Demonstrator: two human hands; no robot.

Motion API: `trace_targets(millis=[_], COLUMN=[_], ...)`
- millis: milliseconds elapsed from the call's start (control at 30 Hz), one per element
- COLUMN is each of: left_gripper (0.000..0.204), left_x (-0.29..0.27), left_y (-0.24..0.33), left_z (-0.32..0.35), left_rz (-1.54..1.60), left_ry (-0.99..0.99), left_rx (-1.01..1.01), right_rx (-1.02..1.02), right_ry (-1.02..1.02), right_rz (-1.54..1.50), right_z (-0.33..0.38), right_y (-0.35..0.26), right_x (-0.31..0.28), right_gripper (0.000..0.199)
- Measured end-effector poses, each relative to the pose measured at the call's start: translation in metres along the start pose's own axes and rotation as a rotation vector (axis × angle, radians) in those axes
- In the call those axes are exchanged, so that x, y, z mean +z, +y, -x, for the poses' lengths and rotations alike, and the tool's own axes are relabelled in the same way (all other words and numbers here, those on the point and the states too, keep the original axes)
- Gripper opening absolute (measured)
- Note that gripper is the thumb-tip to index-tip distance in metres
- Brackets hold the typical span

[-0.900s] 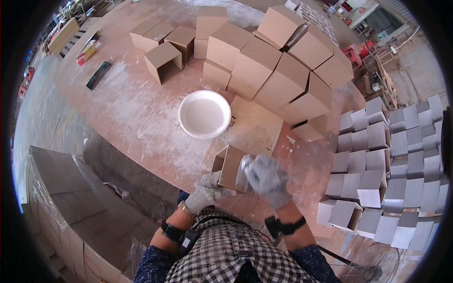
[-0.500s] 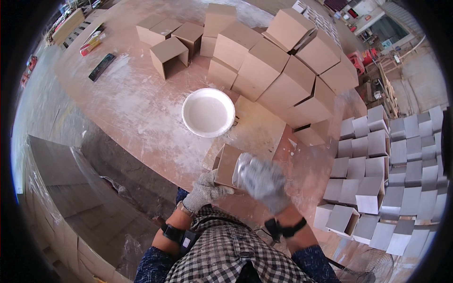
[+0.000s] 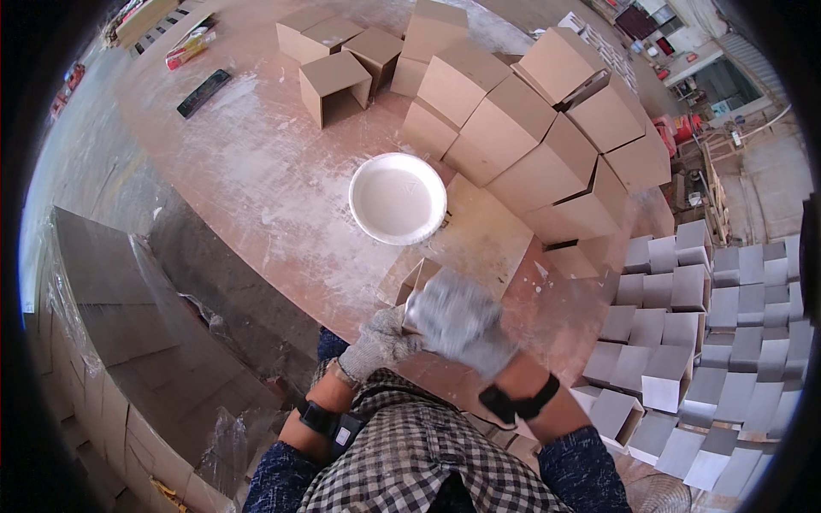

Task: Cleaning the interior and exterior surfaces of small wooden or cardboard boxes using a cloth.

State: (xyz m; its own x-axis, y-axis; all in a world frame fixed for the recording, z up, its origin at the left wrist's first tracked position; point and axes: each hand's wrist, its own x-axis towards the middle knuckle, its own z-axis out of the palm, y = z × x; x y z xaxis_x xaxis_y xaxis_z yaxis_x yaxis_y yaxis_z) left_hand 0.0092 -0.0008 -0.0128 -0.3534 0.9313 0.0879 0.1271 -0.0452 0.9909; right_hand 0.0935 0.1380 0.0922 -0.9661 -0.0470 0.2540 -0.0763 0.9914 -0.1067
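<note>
My left hand (image 3: pixel 380 342), in a grey knit glove, grips the near left side of a small open brown cardboard box (image 3: pixel 421 278) at the table's near edge. Over the box's right side lies my right hand (image 3: pixel 466 323), in a pale grey glove smeared by motion. Its fingers are too blurred to read, and whatever is under them is hidden. Just beyond the box stands a round white bowl (image 3: pixel 398 198) with whitish stuff in it. Under the box and beside the bowl lies a stained tan board (image 3: pixel 487 224).
Stacked brown boxes (image 3: pixel 513 115) fill the table's far right. An open box (image 3: pixel 335 85) stands at the back, and a dark phone (image 3: pixel 204 93) lies far left. Rows of grey-white boxes (image 3: pixel 667 333) stand at right; plastic-wrapped cardboard (image 3: pixel 145 316) is at lower left.
My right hand has shifted left over the box and now covers more of it. My left hand still grips the box. The whole view has shifted slightly.
</note>
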Motion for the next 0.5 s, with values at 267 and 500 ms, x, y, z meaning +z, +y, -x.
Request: trace_targets(millis=[267,500], left_gripper=[0.038,0.043], left_x=[0.006,-0.001], left_y=[-0.004,0.021], left_z=[0.005,-0.005], left_rz=[0.213,0.306], left_ry=[-0.058,-0.111], left_rx=[-0.12,-0.162], right_rx=[-0.002,0.223], right_ry=[-0.083,-0.058], right_rz=[0.117,0.11], right_z=[-0.001,-0.018], right_y=[0.005,0.059], right_x=[0.008,0.041], right_gripper=[0.024,0.02])
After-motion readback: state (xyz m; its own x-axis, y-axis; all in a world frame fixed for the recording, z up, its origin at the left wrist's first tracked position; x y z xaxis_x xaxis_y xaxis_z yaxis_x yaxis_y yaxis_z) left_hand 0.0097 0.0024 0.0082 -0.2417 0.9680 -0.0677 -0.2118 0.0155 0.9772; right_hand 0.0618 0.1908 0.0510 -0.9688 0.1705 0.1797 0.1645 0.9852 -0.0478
